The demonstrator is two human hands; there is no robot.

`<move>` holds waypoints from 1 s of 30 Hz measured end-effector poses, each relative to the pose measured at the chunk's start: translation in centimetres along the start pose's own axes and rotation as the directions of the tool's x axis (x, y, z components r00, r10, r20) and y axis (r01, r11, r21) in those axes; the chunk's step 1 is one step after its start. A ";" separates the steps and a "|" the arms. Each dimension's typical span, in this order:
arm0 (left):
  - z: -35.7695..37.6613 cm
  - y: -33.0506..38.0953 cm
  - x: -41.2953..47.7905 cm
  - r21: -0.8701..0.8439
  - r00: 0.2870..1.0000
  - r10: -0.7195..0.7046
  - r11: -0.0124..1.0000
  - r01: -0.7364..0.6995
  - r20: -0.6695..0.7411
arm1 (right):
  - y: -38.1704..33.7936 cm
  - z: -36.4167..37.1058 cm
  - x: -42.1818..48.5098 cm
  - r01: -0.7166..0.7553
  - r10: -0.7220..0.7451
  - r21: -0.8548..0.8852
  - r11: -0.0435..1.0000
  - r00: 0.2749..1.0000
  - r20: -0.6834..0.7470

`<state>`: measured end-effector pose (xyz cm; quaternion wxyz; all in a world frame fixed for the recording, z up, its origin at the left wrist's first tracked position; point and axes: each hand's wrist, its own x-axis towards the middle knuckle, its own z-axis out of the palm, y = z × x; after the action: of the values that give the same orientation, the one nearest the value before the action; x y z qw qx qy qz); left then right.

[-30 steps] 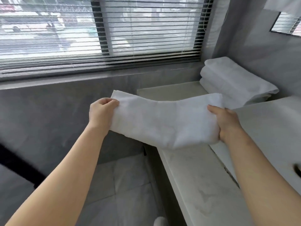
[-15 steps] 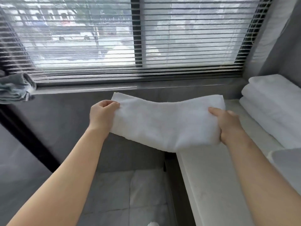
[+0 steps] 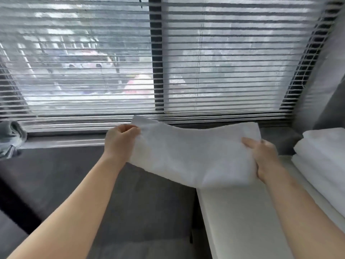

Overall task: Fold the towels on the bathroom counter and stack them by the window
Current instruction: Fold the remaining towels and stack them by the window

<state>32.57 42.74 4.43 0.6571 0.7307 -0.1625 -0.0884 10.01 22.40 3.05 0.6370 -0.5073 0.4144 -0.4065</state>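
A folded white towel point(image 3: 190, 152) hangs in the air between my hands, just below the window sill point(image 3: 61, 141). My left hand point(image 3: 120, 141) grips its left end with curled fingers. My right hand point(image 3: 261, 157) holds its right end, thumb on top and fingers under the cloth. The towel sags a little in the middle, and its lower edge hangs over the near corner of the white counter point(image 3: 239, 217). A stack of folded white towels point(image 3: 323, 157) lies on the counter at the right edge.
The window with horizontal blinds point(image 3: 214, 62) fills the upper view. A grey cloth point(image 3: 10, 139) lies on the sill at the far left. A grey wall runs below the sill, with grey floor tiles point(image 3: 141, 245) left of the counter.
The view has turned left and up toward the window. Both hands carried the towel up toward the sill, and the towel stack slid to the right edge of view.
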 end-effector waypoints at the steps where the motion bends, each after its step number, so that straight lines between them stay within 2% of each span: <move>1: 0.3 0.1 0.7 0.006 1.000 0.003 1.000 -0.003 0.005 | -0.2 0.2 0.5 0.003 -0.003 -0.008 1.000 1.000 0.001; 7: 2.9 1.0 4.3 0.023 0.996 0.070 0.997 -0.071 0.062 | -1.6 0.5 3.4 0.031 -0.034 -0.044 0.999 0.998 -0.055; 17: 9.4 3.7 10.3 -0.084 0.960 0.131 0.990 -0.113 0.247 | -5.8 0.0 6.1 0.106 -0.117 -0.061 0.992 0.968 -0.221; 24: 14.3 6.6 14.3 -0.138 0.902 0.219 0.974 -0.179 0.372 | -8.3 -0.6 8.5 0.127 -0.160 -0.113 0.986 0.911 -0.381; 30: 19.1 8.1 15.7 -0.145 0.869 0.226 0.973 -0.179 0.440 | -9.8 -2.5 8.4 0.176 -0.212 -0.118 0.977 0.837 -0.504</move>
<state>39.64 18.68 11.41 0.6421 0.6353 -0.3824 -0.1949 9.41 12.21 11.34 0.4414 -0.4408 0.5290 -0.5753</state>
